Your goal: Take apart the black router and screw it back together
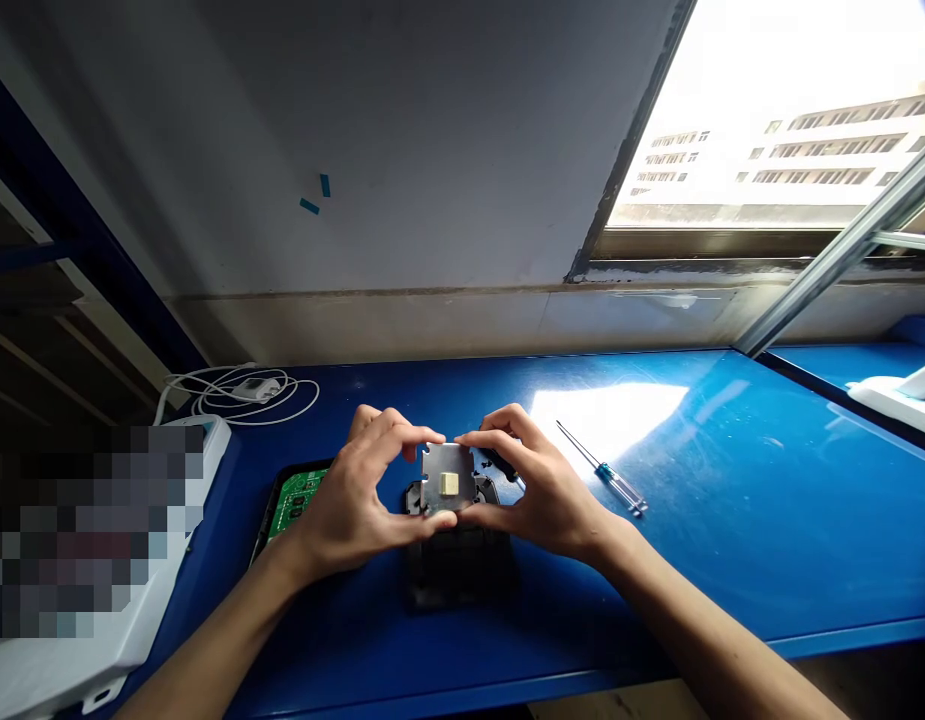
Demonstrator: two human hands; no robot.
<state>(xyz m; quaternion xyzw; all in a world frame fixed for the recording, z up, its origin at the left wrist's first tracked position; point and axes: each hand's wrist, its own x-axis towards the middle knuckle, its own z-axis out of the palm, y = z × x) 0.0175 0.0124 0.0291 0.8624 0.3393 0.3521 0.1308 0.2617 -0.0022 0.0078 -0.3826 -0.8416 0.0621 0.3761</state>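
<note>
A thin grey metal plate (436,493) with small edge notches and a pale yellow square pad (449,484) at its middle is held up between both hands. My left hand (357,495) pinches its left side, thumb below and fingers above. On the right side my right hand (541,480) grips it the same way. Below the plate lies a black plastic housing (462,570), partly covered by the hands. A green circuit board (297,497) in a black frame sits left of my left hand, partly hidden by it. Some dark object behind my right fingers cannot be made out.
A screwdriver with a clear handle (619,488) lies to the right on the blue table (769,520). At the back left is a coiled white cable (297,400) with a white adapter (256,389). A white casing (169,520), partly pixelated, stands at the left edge.
</note>
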